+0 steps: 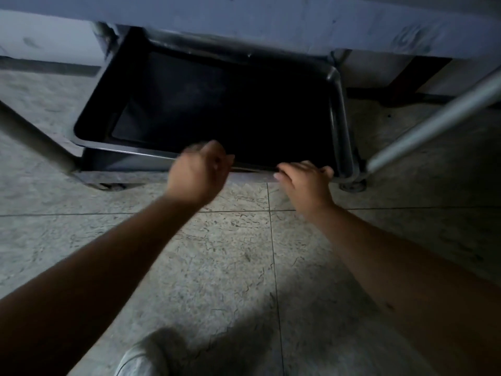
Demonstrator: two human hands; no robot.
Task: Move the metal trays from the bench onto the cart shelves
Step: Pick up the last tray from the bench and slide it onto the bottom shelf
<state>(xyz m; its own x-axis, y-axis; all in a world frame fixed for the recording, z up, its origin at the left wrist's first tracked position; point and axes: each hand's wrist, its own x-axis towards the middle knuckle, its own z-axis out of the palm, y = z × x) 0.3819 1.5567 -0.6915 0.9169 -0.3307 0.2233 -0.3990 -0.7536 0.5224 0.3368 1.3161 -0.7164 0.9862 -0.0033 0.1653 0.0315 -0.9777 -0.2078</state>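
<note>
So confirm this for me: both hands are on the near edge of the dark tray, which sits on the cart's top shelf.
Not quite. The head view shows the left hand and right hand on the near edge of the dark tray, but it sits on the cart's low shelf just above the floor, beneath an upper surface, not the top shelf.
</note>
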